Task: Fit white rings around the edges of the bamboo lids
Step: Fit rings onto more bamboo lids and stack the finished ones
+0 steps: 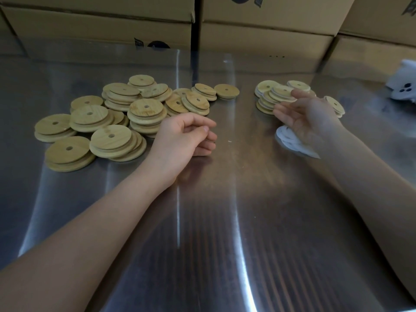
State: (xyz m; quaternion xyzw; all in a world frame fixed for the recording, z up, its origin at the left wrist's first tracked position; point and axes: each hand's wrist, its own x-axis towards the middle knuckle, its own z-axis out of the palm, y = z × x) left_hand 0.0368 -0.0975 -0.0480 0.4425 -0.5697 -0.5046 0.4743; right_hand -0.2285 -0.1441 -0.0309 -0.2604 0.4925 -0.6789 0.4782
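A: Surface?
B: Steel table (225, 221), shiny. Cardboard boxes (258, 34) stacked along its far edge.
A: Bamboo lids?
B: 2 heaps. Left heap (146, 108): bare lids, each with a centre hole, loosely overlapping. Right heap (274, 93): smaller, its lids edged in white, partly hidden behind the right hand (308, 118).
A: White rings (288, 138)?
B: 1 small pile flat on the table, just in front of the right heap, mostly covered by the right hand and wrist.
A: Hands?
B: Left hand (186, 136) rests on the table just beside the left heap, fingers loosely curled, nothing seen in it. Right hand is blurred, fingers relaxed and spread, palm turned left, above the rings, gripping nothing visible.
A: Other?
B: White object (403, 86) with 3 dark holes at the right edge, too blurred to identify.
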